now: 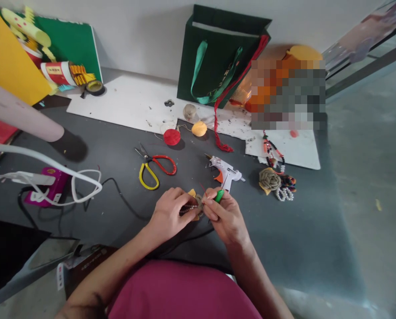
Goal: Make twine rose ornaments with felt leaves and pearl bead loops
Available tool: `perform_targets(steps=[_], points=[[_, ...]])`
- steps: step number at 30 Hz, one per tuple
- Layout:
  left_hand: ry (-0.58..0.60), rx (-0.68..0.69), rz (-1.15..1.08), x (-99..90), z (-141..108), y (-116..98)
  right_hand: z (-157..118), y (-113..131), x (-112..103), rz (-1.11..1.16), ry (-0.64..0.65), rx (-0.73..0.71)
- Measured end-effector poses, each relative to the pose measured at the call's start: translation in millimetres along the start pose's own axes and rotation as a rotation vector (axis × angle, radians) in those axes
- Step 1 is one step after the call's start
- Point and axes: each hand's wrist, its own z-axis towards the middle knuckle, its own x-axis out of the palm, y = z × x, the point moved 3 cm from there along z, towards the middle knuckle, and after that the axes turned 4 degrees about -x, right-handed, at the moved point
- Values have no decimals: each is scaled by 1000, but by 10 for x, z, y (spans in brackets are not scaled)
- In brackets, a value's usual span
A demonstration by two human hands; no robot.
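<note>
Between my two hands, low over the dark table, is a small craft piece (192, 193) with yellow and grey-brown parts and pearl-like beads. My left hand (172, 212) is closed on its left side, fingers bent over the beads. A green-handled tool (219, 196) sticks out of my right hand (225, 215), whose fingertips pinch together at the piece's right side, by a thin red thread. The tool's tip is hidden. Just beyond my right hand lies a white glue gun (227, 172) with an orange trigger.
Scissors (147, 159) with yellow and red handles lie left of the glue gun. Red (171, 137), yellow (199, 129) and grey (189, 111) balls sit farther back. A finished-looking flower ornament (270, 179) lies right. A green bag (214, 57) stands behind; a purple power strip (49, 186) is left.
</note>
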Motion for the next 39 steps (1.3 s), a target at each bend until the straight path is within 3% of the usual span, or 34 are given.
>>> perform_targets(steps=[6, 13, 16, 20, 24, 30, 34, 39], points=[[-24, -20, -10, -4, 31, -29, 41, 84, 86, 62, 64, -5], [117, -243, -468, -140, -4, 42, 117, 181, 298, 155, 124, 9], [94, -271, -557, -253, -48, 66, 142, 177, 329, 149, 122, 13], [-41, -234, -296, -391, -125, 111, 204, 50, 259, 51, 51, 1], [-92, -184, -36, -358, -184, 188, 264, -131, 155, -61, -36, 16], [-57, -186, 60, -296, -206, 220, 324, -171, 126, -93, -93, -49], [2, -248, 0, -317, -189, 209, 354, -162, 147, -111, -118, -74], [160, -347, -71, -318, -235, 228, 387, -131, 188, -117, -130, -115]])
